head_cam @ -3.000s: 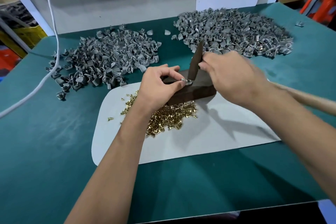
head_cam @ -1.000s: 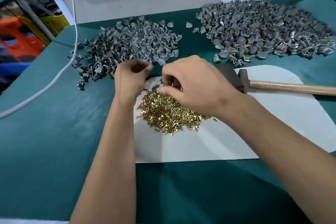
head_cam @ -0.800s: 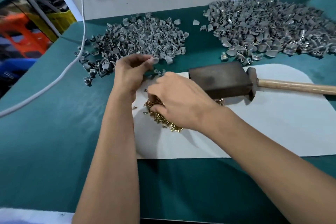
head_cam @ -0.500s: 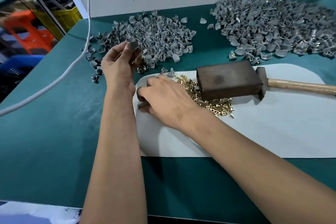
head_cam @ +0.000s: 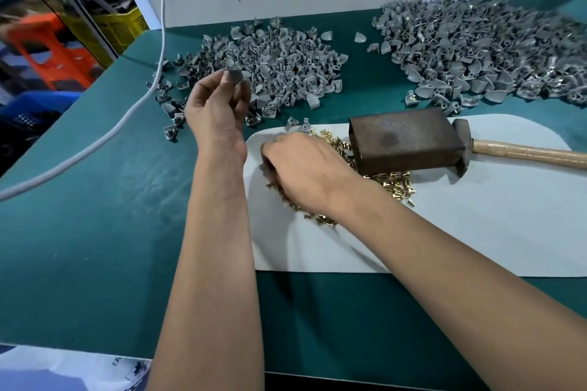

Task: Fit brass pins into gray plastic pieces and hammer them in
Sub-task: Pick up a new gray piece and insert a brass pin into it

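My left hand (head_cam: pixel 217 108) is raised over the near edge of the left heap of gray plastic pieces (head_cam: pixel 279 63) and pinches one gray piece (head_cam: pixel 235 76) at its fingertips. My right hand (head_cam: pixel 305 171) lies palm down on the pile of brass pins (head_cam: pixel 394 182) on the white mat (head_cam: pixel 460 232), fingers curled into the pins; what the fingers hold is hidden. A dark metal block (head_cam: pixel 403 140) stands on the mat behind the pins. The hammer (head_cam: pixel 521 152) lies to its right, head against the block.
A second, bigger heap of gray pieces (head_cam: pixel 482 51) fills the back right of the green table (head_cam: pixel 95 232). A white cable (head_cam: pixel 133 105) runs across the table's left side. A white wall panel stands behind the heaps. Crates and an orange stool sit beyond the left edge.
The hammer was laid down beside the block. My left hand took a gray piece from the left heap and lifted it; my right hand moved onto the brass pins and slid leftward.
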A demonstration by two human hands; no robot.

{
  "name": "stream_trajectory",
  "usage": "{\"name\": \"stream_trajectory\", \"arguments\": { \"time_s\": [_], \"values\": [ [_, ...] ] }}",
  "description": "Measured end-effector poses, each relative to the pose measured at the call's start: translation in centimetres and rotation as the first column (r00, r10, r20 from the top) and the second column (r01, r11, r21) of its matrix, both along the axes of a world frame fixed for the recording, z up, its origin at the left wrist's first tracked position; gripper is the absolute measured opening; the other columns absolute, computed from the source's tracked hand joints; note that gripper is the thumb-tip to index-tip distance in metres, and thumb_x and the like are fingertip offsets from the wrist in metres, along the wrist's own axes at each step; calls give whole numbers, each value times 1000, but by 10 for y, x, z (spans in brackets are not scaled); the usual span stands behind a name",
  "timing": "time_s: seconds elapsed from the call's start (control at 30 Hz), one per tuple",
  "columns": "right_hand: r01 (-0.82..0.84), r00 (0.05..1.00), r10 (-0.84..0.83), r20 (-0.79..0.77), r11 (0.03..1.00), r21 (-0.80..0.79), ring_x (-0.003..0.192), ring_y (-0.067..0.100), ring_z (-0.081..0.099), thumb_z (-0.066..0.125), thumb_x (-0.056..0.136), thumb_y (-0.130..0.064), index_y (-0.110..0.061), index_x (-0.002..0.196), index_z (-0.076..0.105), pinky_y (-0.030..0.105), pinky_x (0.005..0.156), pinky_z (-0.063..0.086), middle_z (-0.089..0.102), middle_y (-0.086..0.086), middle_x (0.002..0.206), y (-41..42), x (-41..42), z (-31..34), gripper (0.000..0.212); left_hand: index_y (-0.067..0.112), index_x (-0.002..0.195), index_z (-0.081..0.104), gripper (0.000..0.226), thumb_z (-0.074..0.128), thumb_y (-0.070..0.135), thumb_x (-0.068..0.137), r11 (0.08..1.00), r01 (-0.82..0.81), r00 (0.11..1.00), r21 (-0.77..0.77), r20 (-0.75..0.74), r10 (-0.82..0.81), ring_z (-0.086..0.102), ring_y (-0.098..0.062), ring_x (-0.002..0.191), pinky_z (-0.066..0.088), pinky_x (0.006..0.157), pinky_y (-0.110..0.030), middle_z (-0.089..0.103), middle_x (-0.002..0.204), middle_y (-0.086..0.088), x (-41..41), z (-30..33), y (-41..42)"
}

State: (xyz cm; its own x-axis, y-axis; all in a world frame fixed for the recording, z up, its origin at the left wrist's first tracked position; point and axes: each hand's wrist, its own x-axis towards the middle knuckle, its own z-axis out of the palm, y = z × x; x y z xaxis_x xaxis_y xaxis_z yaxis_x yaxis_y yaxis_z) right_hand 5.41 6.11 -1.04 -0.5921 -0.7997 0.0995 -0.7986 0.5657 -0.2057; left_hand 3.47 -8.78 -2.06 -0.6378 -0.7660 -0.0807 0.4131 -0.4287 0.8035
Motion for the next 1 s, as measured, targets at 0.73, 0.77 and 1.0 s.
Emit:
{"name": "stream_trajectory", "arguments": {
  "time_s": [0.73,0.77,1.0],
  "values": [
    [372,926,-303,225,634,-678,92,1,69,71,89,-5,-16,99,80,17,91,50,74,-9,92,162,-56,11,18,7,106,75,33,84,-4,77,579,420,896,-699,218,-387,74,-19,85,61,83,-31,78,104,-8,-12,-5,119],
    [375,925,-307,226,624,-686,94,3,69,70,89,-4,-17,100,80,20,92,52,75,-9,94,163,-56,9,19,6,108,75,34,84,-4,76,539,421,890,-729,219,-400,75,-23,89,61,86,-31,78,103,-8,-11,-5,122],
    [375,922,-315,227,577,-726,83,7,71,76,81,-4,-14,101,68,26,83,56,74,-7,84,157,-55,-1,23,14,118,70,54,92,4,70,385,409,878,-827,243,-412,75,-15,93,60,84,-25,76,102,-7,-10,-13,135]
  ]
}}
